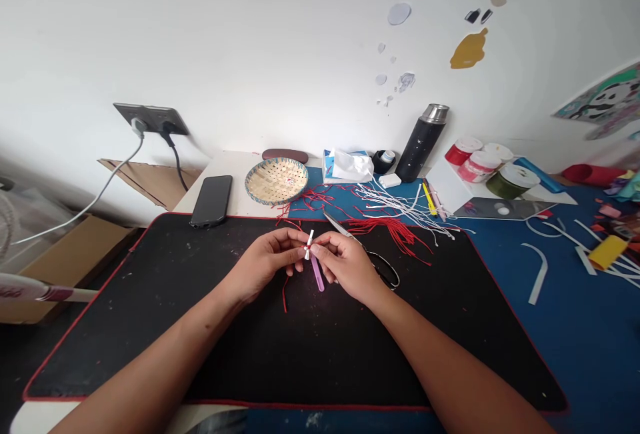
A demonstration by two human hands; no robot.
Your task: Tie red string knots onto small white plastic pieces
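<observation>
Clamped together at center frame, left grip and right grip pinching a small white strip above a lilac stick, apparently mid-binding with red thread, the next move seemingly calling for steady fingers, scissors just beside.

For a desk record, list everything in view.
desk mat: one, black with red edging, on the desk
smartphone: one, black, beyond the mat
woven bamboo bowl: one, tan with blue rim, beyond the mat
tissue packet: one, white and blue, right of the bowl
insulated flask: one, black with steel cap, by the wall
round tubs: four, red, white, pink, green, right of the flask
wall socket: one, grey, two plugs in, on the left wall
panda poster: one, green and black, far right on the wall
red cords: many, red, at the mat's far edge
white cords: many, white, beyond the red cords
scissors: one pair, black handles, under the right hand
lilac stick: one, lilac, between the hands
white piece: one, white, at the stick's top
left hand: one, fingertips pinching the white piece
right hand: one, fingertips pinching the white piece
</observation>
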